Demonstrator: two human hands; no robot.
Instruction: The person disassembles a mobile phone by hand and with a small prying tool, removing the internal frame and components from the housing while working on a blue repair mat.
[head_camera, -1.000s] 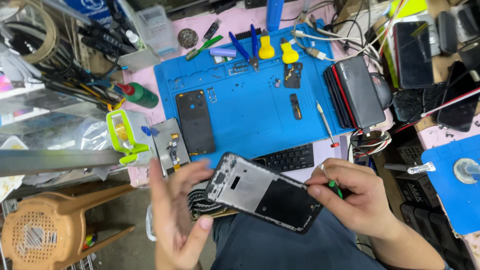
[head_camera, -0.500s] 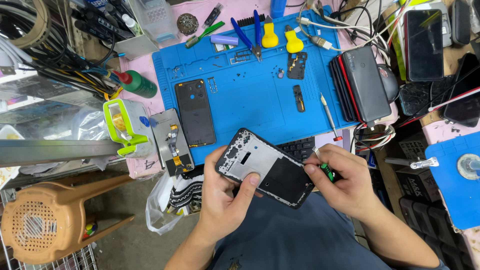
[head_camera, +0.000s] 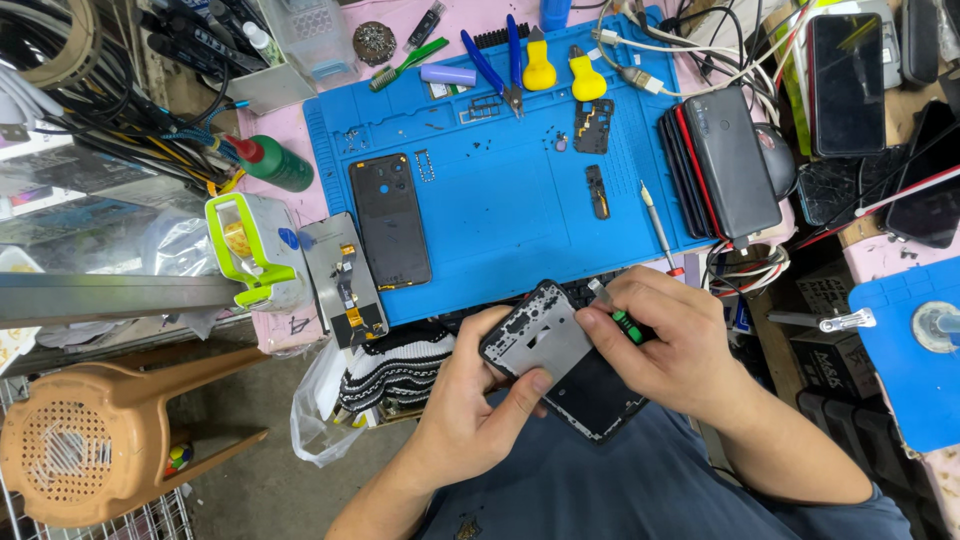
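Observation:
My left hand (head_camera: 470, 400) grips an opened dark phone frame (head_camera: 560, 360) from below, thumb on its inner side. My right hand (head_camera: 670, 340) holds a small green-handled screwdriver (head_camera: 615, 310) with its tip on the frame's upper edge. Both hands hover over my lap, just in front of the blue work mat (head_camera: 500, 190). On the mat lie a black back cover (head_camera: 390, 220), small black phone parts (head_camera: 592, 125) and a thin loose screwdriver (head_camera: 657, 222). A screen panel with flex cable (head_camera: 345, 280) rests at the mat's left edge.
Yellow-handled tools (head_camera: 540, 65) and blue pliers (head_camera: 510, 55) lie at the mat's far edge. A stack of phones (head_camera: 725, 160) stands at right, a green bottle (head_camera: 275, 162) and a green-framed device (head_camera: 250, 250) at left. An orange stool (head_camera: 120, 420) sits on the floor.
The phone frame has been turned more upright and drawn closer between both hands. My right hand has shifted onto its upper edge with the screwdriver; my left hand has closed around it.

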